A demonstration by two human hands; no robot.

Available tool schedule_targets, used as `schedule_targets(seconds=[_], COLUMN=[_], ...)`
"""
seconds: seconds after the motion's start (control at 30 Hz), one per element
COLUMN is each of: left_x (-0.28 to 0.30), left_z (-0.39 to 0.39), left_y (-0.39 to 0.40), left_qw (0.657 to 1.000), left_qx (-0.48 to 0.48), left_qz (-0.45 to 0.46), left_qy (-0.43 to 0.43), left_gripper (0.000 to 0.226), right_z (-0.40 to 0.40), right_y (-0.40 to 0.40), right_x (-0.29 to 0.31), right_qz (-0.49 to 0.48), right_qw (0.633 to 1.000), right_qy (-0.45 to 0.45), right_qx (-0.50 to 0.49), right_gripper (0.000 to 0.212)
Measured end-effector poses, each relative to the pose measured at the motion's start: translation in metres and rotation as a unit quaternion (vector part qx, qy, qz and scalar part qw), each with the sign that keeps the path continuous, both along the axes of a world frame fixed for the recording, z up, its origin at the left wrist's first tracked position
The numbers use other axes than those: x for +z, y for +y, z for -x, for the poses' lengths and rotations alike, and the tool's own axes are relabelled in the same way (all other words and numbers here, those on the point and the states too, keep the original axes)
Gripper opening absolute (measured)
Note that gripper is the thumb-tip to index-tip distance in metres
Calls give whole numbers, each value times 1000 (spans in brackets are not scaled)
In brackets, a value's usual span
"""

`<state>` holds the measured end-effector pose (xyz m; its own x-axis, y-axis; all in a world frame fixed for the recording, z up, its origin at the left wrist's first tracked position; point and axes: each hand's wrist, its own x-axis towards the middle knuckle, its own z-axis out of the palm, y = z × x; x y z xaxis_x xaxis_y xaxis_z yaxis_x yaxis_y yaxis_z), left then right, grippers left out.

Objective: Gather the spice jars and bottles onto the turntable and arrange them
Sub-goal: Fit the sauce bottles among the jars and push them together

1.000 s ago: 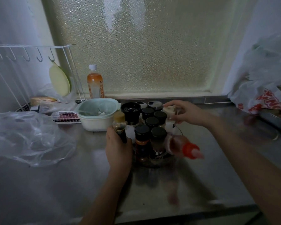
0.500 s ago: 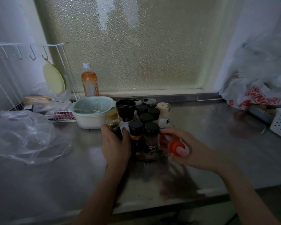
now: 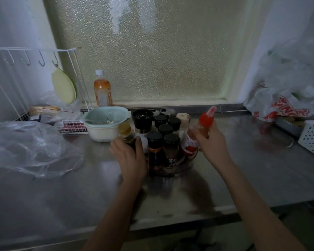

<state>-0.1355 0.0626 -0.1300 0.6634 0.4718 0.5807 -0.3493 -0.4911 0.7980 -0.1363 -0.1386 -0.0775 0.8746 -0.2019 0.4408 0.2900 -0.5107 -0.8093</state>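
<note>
left hand is wrapped round the gold-capped bottle, fingers curled closed on its dark body at the turntable's left edge. looks like glass, so rigid, a bit weighty and slick; low on the body is the sensible hold, not the cap. middle now: black-lidded jars packed upright on the turntable, touching, easy to knock. over to the right hand, closed round the neck of the red-nozzle squeeze bottle, tilted at the right rim. soft plastic i'd judge, light, gives under pressure, so grip gently and seat its base flat.
</note>
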Motion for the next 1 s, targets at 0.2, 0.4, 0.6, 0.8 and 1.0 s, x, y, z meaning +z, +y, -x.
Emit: schedule_targets(seconds=[0.2,0.4,0.6,0.8,1.0], left_x=[0,1,0,-2,-5], left_z=[0,0,-5,-8,-10], left_y=[-3,-2,0,4,6], left_qw=[997,990,994,995,994], left_qx=[-71,-134,-104,-95,-92], left_qz=[-6,-29,-12,13,20], left_qy=[29,21,28,36,58], left_gripper=[27,18,15,13,15], right_z=[-14,-14,-9,-4,-5], right_y=[2,2,8,15,13], right_x=[-22,-39,-45,-59,-64], right_qz=[25,11,-13,-48,-41], right_qw=[999,1000,999,996,996], right_qy=[27,1,-34,-72,-77], right_qx=[35,11,7,-10,-22], right_gripper=[55,55,49,46,48])
